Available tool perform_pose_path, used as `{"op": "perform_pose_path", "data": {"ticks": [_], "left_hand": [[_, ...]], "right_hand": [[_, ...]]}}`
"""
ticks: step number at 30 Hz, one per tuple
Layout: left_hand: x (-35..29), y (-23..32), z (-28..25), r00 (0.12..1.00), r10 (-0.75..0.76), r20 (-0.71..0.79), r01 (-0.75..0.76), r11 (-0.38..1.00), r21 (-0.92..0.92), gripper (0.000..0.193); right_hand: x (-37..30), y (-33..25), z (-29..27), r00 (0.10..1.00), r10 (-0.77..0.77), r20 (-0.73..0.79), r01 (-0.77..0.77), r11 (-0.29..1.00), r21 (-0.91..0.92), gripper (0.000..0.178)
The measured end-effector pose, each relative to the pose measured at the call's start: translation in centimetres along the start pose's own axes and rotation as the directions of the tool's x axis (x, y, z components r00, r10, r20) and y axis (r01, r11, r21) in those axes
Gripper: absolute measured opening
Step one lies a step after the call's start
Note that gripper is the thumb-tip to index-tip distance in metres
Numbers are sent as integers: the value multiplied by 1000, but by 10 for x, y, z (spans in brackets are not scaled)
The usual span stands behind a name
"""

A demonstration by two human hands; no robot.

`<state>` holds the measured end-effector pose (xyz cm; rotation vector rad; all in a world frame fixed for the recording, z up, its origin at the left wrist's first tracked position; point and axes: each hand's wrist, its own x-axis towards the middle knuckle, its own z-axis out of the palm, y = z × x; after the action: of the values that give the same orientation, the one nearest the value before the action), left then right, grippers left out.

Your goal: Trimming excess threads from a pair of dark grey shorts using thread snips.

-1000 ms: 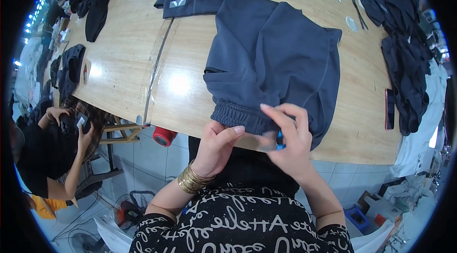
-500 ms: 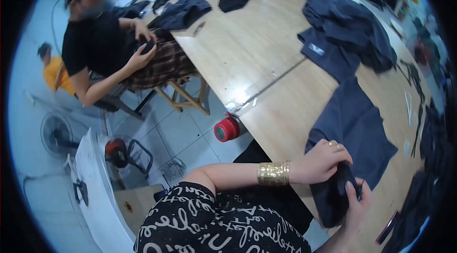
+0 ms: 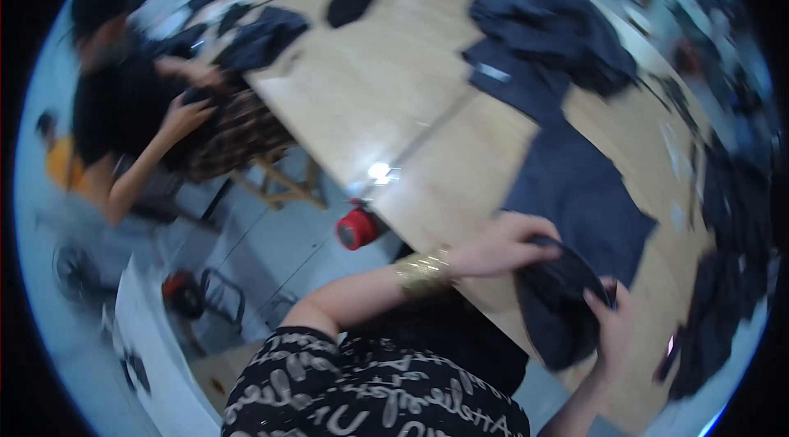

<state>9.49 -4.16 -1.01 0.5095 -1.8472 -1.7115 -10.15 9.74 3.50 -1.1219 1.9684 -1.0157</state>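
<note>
A dark navy garment [image 3: 575,182] lies at the near right of the table, its near end lifted and hanging at the edge. My left hand [image 3: 511,246], with a wide gold cuff at the wrist, pinches the lifted edge on its left side. On the other side my right hand [image 3: 612,322] grips the same edge between thumb and fingers. Between the hands that edge is drawn out into a curved band, and darker fabric shows below it. Whether a small tool is also in my right fingers, blur keeps me from telling.
Another crumpled navy garment [image 3: 546,22] lies farther back on the wooden table [image 3: 394,50]. Dark cloths [image 3: 727,264] are heaped along the right. A red round container [image 3: 356,229] is at the table's left edge. A seated co-worker [image 3: 123,100] holds something dark at the left.
My hands have drawn apart, and the garment's edge between them has opened into a longer curve. The whole view has shifted, with the table and co-worker now farther left.
</note>
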Motion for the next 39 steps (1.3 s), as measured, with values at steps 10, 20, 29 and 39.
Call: {"op": "perform_pose_path", "data": {"ticks": [10, 20, 29, 39], "left_hand": [[5, 22, -4, 953, -301, -19, 290, 933, -213, 31], [1, 18, 10, 931, -351, 103, 365, 882, -298, 28], [-5, 10, 40, 952, -302, 48, 305, 931, -202, 24], [1, 4, 56, 919, -374, 126, 394, 871, -293, 23]], "right_hand": [[12, 4, -8, 966, 208, 153, -249, 593, 766, 7], [15, 33, -1, 994, 76, 77, -91, 972, 214, 15], [-15, 3, 39, 774, -496, -394, 468, 867, -173, 28], [-26, 36, 16, 856, -92, -508, 291, 899, 327, 7]]}}
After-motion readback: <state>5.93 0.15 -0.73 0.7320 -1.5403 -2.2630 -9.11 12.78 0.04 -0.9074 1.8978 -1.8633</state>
